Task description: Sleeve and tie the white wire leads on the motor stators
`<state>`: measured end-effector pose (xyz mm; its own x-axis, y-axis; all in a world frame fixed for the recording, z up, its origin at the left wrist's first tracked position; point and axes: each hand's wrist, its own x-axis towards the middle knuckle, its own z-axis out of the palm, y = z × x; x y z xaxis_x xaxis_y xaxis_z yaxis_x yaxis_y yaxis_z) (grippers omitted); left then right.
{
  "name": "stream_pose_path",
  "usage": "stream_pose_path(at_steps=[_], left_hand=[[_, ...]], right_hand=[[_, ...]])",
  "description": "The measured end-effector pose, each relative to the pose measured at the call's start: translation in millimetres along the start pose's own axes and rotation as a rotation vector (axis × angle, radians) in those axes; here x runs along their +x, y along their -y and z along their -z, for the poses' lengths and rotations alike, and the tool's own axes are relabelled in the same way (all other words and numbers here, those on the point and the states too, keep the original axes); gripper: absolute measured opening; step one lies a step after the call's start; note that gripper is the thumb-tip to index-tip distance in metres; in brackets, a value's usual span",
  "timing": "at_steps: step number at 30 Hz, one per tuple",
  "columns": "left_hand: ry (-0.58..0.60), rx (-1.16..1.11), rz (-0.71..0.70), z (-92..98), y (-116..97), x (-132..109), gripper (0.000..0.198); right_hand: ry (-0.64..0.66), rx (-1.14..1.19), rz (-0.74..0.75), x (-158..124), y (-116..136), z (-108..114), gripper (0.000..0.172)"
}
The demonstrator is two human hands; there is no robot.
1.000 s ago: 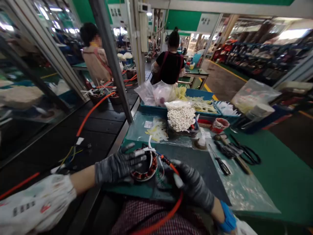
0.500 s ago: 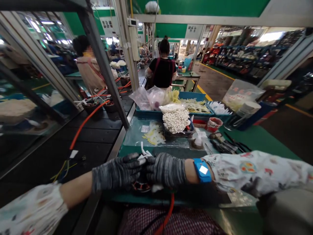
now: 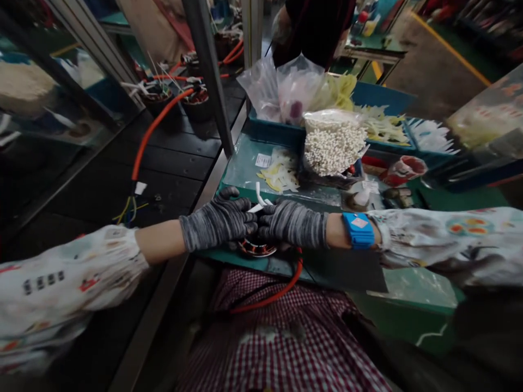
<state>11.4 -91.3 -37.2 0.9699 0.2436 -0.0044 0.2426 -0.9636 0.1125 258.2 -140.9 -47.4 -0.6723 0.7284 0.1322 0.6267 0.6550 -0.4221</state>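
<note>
A round motor stator [image 3: 258, 249] with copper-coloured windings along its rim sits at the table's near edge, between my hands. My left hand [image 3: 220, 220], in a grey striped glove, has its fingers bent onto the stator's left side, thumb raised. From the right, my right hand [image 3: 293, 223], gloved alike, closes over the other side, its fingertips hidden in the middle. White tubing [image 3: 259, 195] sticks up between the two hands. An orange sleeved cable [image 3: 297, 272] curves from beside the stator down over the checked apron. Most of the stator's top is covered by my gloves.
Beyond my hands lie yellow-white slips [image 3: 280, 177] and a bag of thin white tubes [image 3: 333, 144]. Blue bins [image 3: 273, 129] stand behind, a red cup [image 3: 404, 169] to the right. On the left, a dark slatted conveyor [image 3: 180, 163] carries more stators [image 3: 197, 103]. A co-worker [image 3: 310, 32] stands ahead.
The view has tilted downward, so the table and my hands appear higher and more apron shows. Both hands remain at the stator, with the left thumb now lifted away from the fingers.
</note>
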Motion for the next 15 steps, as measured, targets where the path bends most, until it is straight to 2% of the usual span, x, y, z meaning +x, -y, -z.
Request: stream_pose_path(at_steps=[2, 5, 9, 12, 15], left_hand=[[0.006, 0.007, 0.039, -1.8, -2, -4, 0.026], [0.017, 0.010, 0.091, -3.3, -4, -7, 0.033], [0.031, -0.012, 0.127, -0.8, -3, -8, 0.032], [0.032, -0.079, 0.133, 4.3, -7, -9, 0.029], [0.006, -0.140, 0.153, 10.1, -24, -7, 0.050]], right_hand=[[0.088, -0.054, 0.089, -7, 2, 0, 0.038], [0.141, -0.150, 0.152, -18, 6, 3, 0.020], [0.142, -0.249, 0.157, -31, 7, 7, 0.026], [0.116, -0.262, 0.175, -39, 3, 9, 0.020], [0.057, -0.176, 0.159, -46, -1, 7, 0.031]])
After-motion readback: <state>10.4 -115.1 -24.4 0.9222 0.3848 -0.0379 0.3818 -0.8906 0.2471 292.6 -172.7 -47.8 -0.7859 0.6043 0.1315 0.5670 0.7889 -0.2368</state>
